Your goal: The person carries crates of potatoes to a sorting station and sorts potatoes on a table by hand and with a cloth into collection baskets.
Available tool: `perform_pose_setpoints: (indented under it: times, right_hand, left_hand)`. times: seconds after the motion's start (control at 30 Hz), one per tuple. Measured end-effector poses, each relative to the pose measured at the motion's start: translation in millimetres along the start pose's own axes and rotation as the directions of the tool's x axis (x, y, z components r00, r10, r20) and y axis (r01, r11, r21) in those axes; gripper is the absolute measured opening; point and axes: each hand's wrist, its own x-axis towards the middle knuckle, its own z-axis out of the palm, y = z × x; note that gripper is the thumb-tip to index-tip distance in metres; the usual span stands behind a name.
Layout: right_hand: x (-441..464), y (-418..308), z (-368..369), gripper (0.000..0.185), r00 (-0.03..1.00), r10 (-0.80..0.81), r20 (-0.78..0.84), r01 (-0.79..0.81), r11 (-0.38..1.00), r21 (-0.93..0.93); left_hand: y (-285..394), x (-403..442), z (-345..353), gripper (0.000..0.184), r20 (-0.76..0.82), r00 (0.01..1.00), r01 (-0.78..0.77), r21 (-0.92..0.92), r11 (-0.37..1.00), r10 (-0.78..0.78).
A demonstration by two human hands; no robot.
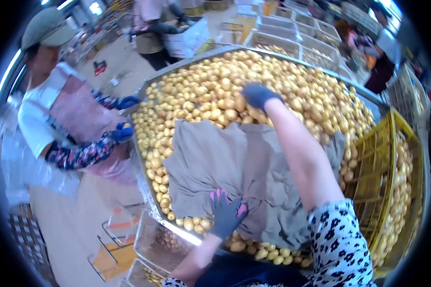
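Grey cloth [208, 153] underlies the left hand [226, 214], potatoes [316, 103] the right hand [262, 96].

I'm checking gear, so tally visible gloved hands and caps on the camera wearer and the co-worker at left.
Wearer's left hand and right hand, gloved: 2
Co-worker's upper hand and lower hand, gloved: 2
Cap: 1
Total: 5

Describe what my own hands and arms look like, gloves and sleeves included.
Your left hand wears a dark grey glove with pink patches on it. Your right hand wears a dark bluish-grey glove, slightly blurred. The right sleeve is pale with a black flower-like print; only a bit of the matching left sleeve shows. Both forearms are uncovered between glove and sleeve.
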Motion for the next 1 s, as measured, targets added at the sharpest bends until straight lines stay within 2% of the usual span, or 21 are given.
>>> perform_pose_setpoints:
  times: [0.07, 0.1, 0.13, 0.23, 0.27, 0.3, 0.33, 0.4, 0.47, 0.5, 0.53, 0.6, 0.67, 0.7, 0.77, 0.8, 0.83, 0.9, 0.93, 0.97, 1.0]
  right_hand:
    - [-38.3, -46.0, -62.6, 0.036, 0.993, 0.028, 0.116, -0.012, 0.990, -0.142]
    - [-33.6, -29.5, -34.2, 0.031, 0.998, 0.058, -0.028, -0.062, 0.982, -0.179]
    - [-34.2, -5.6, -23.0, 0.024, 0.981, -0.116, 0.155, 0.152, 0.958, -0.244]
    - [-63.3, 8.8, -38.6, 0.027, 0.999, -0.001, 0.036, -0.002, 0.998, 0.057]
    - [-70.9, 37.7, -11.6, 0.028, 0.994, 0.107, 0.021, -0.091, 0.705, 0.704]
    - [-71.2, 63.0, -12.0, 0.032, 0.962, -0.095, -0.257, 0.209, 0.860, 0.465]
    - [-89.3, 55.4, -26.7, 0.042, 0.992, 0.115, -0.041, -0.047, 0.670, 0.741]
    - [-151.7, -63.1, -90.3, 0.044, 0.891, 0.280, -0.357, 0.194, 0.474, 0.859]
    - [-200.3, -152.6, -126.8, 0.047, 0.834, 0.387, -0.395, 0.160, 0.515, 0.842]
    - [-223.3, -180.5, -125.9, 0.046, 0.909, 0.226, -0.350, 0.191, 0.519, 0.833]
    - [-241.5, -206.5, -122.6, 0.047, 0.953, 0.058, -0.297, 0.227, 0.510, 0.829]
    - [-266.2, -255.6, -124.6, 0.050, 0.886, -0.372, -0.276, 0.444, 0.516, 0.732]
    - [-272.7, -261.2, -122.3, 0.054, 0.894, -0.374, -0.245, 0.422, 0.522, 0.741]
    - [-270.5, -250.8, -121.0, 0.054, 0.936, -0.289, -0.202, 0.337, 0.561, 0.756]
    - [-269.0, -217.3, -112.8, 0.056, 0.982, -0.115, -0.146, 0.186, 0.598, 0.780]
    - [-274.5, -206.2, -112.2, 0.056, 0.983, -0.116, -0.142, 0.183, 0.604, 0.776]
    - [-280.5, -196.4, -113.3, 0.056, 0.991, -0.047, -0.124, 0.128, 0.574, 0.809]
    - [-285.6, -158.4, -109.8, 0.054, 0.992, -0.031, -0.123, 0.111, 0.683, 0.722]
    - [-285.9, -131.9, -106.4, 0.053, 0.987, -0.082, -0.141, 0.149, 0.804, 0.576]
    - [-281.9, -100.6, -96.0, 0.050, 0.992, -0.034, -0.118, 0.093, 0.836, 0.541]
    - [-290.7, -89.7, -99.0, 0.047, 0.994, 0.048, -0.096, 0.006, 0.871, 0.491]
  left_hand:
    - [-0.4, -4.7, 1.9, 0.039, 0.018, 1.000, 0.010, -0.063, 0.998, -0.009]
    - [-0.6, -4.6, 2.3, 0.040, 0.025, 1.000, 0.017, -0.066, 0.998, -0.015]
    - [-1.4, -1.2, 3.0, 0.040, -0.050, 0.992, 0.118, -0.034, 0.992, -0.120]
    - [-1.4, -6.4, 2.7, 0.043, -0.052, 0.998, 0.031, -0.226, 0.974, -0.044]
    - [-1.7, -8.5, 6.1, 0.044, -0.074, 0.997, 0.015, -0.189, 0.982, -0.030]
    - [-1.9, -8.0, 3.7, 0.044, -0.103, 0.988, 0.099, -0.174, 0.980, -0.118]
    - [0.3, -6.0, 0.7, 0.045, -0.106, 0.989, 0.082, -0.175, 0.981, -0.102]
    - [3.2, -3.5, -18.3, 0.045, -0.111, 0.990, 0.070, -0.191, 0.979, -0.092]
    - [2.2, 11.9, -58.4, 0.049, 0.191, 0.950, 0.311, -0.674, 0.670, -0.248]
    - [13.2, 8.5, -86.8, 0.048, 0.366, 0.866, 0.330, -0.930, -0.161, -0.342]
    - [12.9, 2.9, -109.5, 0.048, 0.362, 0.866, 0.328, -0.932, -0.155, -0.344]
    - [0.3, -15.2, -145.8, 0.045, 0.392, 0.850, -0.130, -0.490, -0.862, -0.351]
    - [-45.0, -58.6, -127.2, 0.027, 0.307, 0.809, -0.283, -0.544, -0.790, -0.501]
    - [-77.4, -88.0, -148.3, 0.017, 0.067, 0.862, -0.377, -0.578, -0.724, -0.502]
    - [-148.3, -159.2, -204.9, 0.026, -0.339, 0.606, -0.296, -0.936, 0.192, -0.720]
    - [-173.8, -200.8, -225.7, 0.039, -0.194, 0.416, -0.735, -0.647, -0.203, -0.888]
    - [-216.6, -250.9, -253.4, 0.046, -0.253, 0.314, -0.798, -0.592, -0.111, -0.915]
    - [-226.5, -277.0, -293.6, 0.043, -0.236, -0.182, -0.558, -0.775, 0.298, -0.955]
    - [-190.0, -244.7, -332.7, 0.041, 0.202, -0.398, -0.826, -0.503, 0.254, -0.895]
    - [-201.4, -255.9, -321.2, 0.041, 0.198, -0.393, -0.820, -0.517, 0.245, -0.898]
    - [-218.4, -265.1, -294.7, 0.038, -0.108, -0.164, -0.759, -0.621, 0.196, -0.980]
